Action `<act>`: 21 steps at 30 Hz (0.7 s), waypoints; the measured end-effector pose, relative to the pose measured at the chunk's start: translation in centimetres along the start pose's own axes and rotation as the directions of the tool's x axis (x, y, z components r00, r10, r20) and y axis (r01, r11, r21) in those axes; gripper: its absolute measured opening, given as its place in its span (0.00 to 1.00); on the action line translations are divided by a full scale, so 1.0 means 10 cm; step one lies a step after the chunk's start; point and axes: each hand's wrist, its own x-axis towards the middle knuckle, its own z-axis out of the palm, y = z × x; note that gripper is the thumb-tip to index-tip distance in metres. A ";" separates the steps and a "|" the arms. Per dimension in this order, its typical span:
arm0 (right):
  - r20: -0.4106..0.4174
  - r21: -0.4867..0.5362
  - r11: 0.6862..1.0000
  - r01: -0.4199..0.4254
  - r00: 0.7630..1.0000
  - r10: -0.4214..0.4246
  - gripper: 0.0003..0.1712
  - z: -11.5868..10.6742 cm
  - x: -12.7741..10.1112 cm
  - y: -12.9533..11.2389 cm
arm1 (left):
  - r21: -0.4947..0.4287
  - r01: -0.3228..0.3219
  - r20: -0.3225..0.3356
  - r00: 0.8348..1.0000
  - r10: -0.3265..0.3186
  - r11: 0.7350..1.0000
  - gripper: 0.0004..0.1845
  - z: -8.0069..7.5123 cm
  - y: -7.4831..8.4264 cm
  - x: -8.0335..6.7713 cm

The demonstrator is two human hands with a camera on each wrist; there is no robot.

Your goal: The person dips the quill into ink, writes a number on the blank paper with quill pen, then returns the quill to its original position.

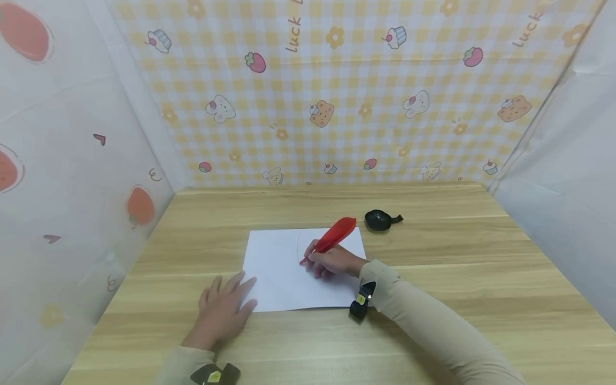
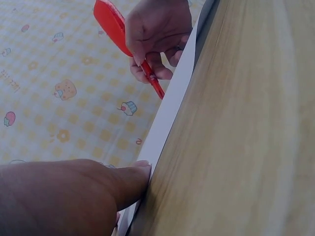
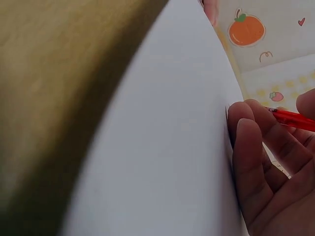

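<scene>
A sheet of white paper (image 1: pixel 279 289) lies on the wooden table, with a thin curved line drawn near its middle. My right hand (image 1: pixel 334 260) pinches a red pen (image 1: pixel 335 235) with a broad feather-shaped top, its tip at the lower end of that line. In the right wrist view the pen (image 3: pixel 293 119) shows between thumb and fingers, and the other fingers rest against the paper (image 3: pixel 162 132). My left hand (image 1: pixel 223 310) lies with spread fingers at the paper's left edge. Its thumb (image 2: pixel 130 182) touches the paper in the left wrist view.
A small black rounded object (image 1: pixel 378 220) with a short stem sits beyond the paper's upper right corner. Behind the table (image 1: pixel 457 251) hangs a yellow checked cloth (image 1: pixel 298 144); white cloths hang on both sides. Both wrists wear black straps.
</scene>
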 end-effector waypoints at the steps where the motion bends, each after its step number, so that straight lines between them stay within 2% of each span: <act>1: 0.001 -0.004 1.000 0.003 1.000 -0.003 0.08 0.00 -0.01 -0.01 | -0.003 -0.001 0.000 1.000 0.001 1.000 0.26 0.00 0.00 0.00; 21: 0.071 -0.012 0.999 0.049 0.996 -0.048 0.08 0.00 -0.12 0.05 | 0.000 -0.007 -0.003 1.000 0.007 1.000 0.26 0.02 -0.01 0.00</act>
